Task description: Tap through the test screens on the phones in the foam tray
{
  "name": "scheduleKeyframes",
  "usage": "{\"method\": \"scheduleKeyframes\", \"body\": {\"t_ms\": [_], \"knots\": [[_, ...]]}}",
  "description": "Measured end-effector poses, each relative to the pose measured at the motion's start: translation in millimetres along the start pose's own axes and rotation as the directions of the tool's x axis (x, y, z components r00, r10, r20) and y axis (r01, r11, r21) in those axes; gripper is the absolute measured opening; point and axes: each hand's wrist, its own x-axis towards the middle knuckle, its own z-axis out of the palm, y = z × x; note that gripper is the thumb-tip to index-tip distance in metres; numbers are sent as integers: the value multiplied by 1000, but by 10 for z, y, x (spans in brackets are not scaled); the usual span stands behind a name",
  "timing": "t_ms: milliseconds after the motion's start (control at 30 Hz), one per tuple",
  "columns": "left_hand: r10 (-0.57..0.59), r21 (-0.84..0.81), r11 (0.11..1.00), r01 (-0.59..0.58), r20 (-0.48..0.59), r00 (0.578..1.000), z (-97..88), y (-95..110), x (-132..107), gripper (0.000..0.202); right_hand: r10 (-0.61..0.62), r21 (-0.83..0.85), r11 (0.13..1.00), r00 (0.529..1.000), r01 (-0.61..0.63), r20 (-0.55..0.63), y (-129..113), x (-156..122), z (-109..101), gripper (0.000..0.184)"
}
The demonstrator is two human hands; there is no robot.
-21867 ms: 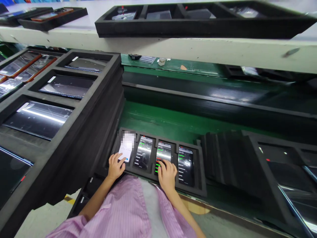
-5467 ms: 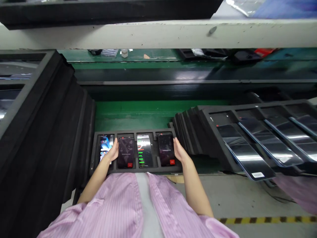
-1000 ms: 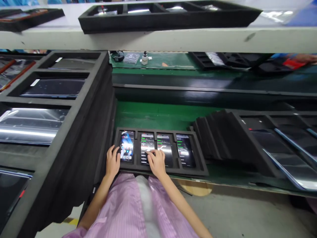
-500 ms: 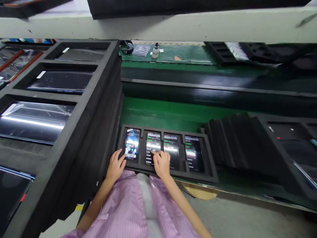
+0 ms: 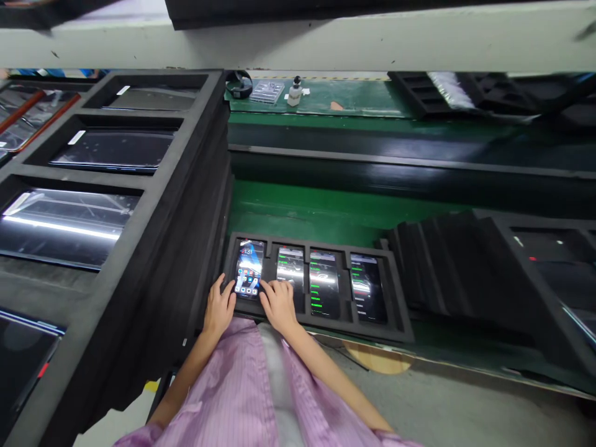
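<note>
A black foam tray [image 5: 400,323] lies on the green bench in front of me with several lit phones in its slots. The leftmost phone [image 5: 248,273] shows a home screen with icons; the others [image 5: 322,285] show lists in green text. My left hand [image 5: 218,307] rests on the tray's left rim, its fingers apart beside the leftmost phone's lower corner. My right hand [image 5: 278,304] lies over the lower part of the second phone [image 5: 289,270], fingers loosely spread and reaching toward the leftmost phone's bottom edge. Neither hand holds anything.
A tall stack of black foam trays [image 5: 153,205] with dark phones rises on my left. Another slanted stack of trays [image 5: 465,267] lies on the right. A black conveyor rail [image 5: 395,167] crosses behind, and a white shelf [image 5: 298,46] hangs overhead with small items beyond.
My right hand has slid left from the middle phones to the second phone, close to the leftmost one. My left hand has stayed at the tray's left rim.
</note>
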Motion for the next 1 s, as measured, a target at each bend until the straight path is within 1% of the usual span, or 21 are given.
{"method": "scheduleKeyframes", "body": {"t_ms": [133,333,500,600,833,1000], "knots": [[25,11,1000,-25,14,1000,-14,-2,1,35,-7,-37,999,1000,8,26,-83,51,70,39],[60,-48,997,-60,3,998,-25,-18,-15,31,-9,-55,998,1000,10,16,-47,43,75,38],[118,1,993,-118,-44,992,0,-36,-22,32,-4,-77,997,999,2,-33,-32,48,98,39],[131,36,991,-128,-68,989,12,-32,-18,32,5,-76,997,999,-8,-49,-27,44,104,37],[143,90,986,-138,-52,988,2,-13,-13,33,2,-87,996,999,-6,-47,-29,33,110,34],[150,87,986,-145,-49,987,17,-36,-11,32,-16,-101,995,998,10,-55,-38,33,111,32]]}}
